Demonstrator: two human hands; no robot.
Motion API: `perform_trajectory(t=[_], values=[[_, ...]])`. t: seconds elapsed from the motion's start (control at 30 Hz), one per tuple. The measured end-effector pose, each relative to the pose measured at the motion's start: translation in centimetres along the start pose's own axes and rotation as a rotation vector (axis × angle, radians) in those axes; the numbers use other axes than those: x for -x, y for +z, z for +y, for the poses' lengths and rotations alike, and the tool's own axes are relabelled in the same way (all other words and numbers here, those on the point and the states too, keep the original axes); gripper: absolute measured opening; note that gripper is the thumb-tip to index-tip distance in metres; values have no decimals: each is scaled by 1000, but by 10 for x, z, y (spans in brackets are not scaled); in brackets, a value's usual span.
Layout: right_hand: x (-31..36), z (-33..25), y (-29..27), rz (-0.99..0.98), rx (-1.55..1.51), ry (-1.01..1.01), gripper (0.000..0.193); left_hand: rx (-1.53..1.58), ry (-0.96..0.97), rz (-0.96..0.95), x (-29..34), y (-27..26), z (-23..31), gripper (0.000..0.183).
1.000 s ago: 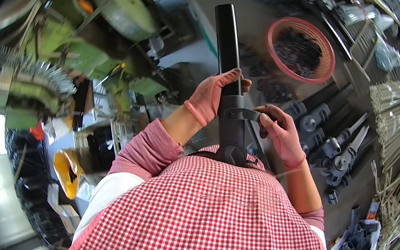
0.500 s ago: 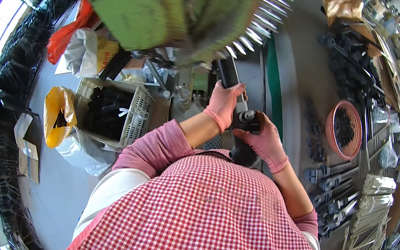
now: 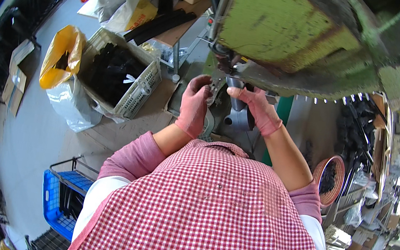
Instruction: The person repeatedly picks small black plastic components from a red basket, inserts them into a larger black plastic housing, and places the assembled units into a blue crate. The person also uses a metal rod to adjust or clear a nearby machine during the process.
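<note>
Both my hands wear pink gloves with darkened fingertips. My right hand (image 3: 260, 112) is closed around a short dark tube (image 3: 238, 103) under the lower edge of a worn green machine (image 3: 283, 28). The tube's upper end is partly hidden by the machine's metal parts. To the left of the tube and apart from it is my left hand (image 3: 193, 107), raised with its fingers curled together. Whatever is between those fingertips, if anything, is too small to make out. A rounded dark part (image 3: 238, 122) shows below the tube, near my right wrist.
A pale plastic crate (image 3: 144, 90) of black parts stands on the left beside a yellow bag (image 3: 57, 71). Behind it is a small table (image 3: 195, 22). A blue crate (image 3: 49, 198) sits at lower left. To the right is a pink basket (image 3: 339, 181) of dark pieces.
The view has swung right, so the machine fills the upper right. My left hand has let go of the long dark tube piece and moved left; my right hand has risen toward the machine.
</note>
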State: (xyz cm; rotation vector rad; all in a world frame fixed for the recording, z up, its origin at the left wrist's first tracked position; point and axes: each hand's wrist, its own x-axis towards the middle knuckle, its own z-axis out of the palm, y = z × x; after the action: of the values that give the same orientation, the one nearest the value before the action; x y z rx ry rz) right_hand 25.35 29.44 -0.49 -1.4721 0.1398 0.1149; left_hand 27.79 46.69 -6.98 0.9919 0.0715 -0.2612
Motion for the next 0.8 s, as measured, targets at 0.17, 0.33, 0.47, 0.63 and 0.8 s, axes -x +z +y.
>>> perform_trajectory(t=[0.17,0.33,0.47,0.63,0.8], values=[[-26,6,-6,-92,63,168,44,85,-41,-176,-26,-6,8,38],[-28,-3,-1,-174,-67,228,45,76,-165,-314,-55,0,40,47],[-18,-15,15,-37,479,159,56,-13,-276,-360,-80,4,57,39],[-11,-15,36,68,1028,-149,67,-26,-469,-316,-97,-16,46,27],[-18,4,46,122,1324,34,59,18,-536,-152,-128,-53,35,17]])
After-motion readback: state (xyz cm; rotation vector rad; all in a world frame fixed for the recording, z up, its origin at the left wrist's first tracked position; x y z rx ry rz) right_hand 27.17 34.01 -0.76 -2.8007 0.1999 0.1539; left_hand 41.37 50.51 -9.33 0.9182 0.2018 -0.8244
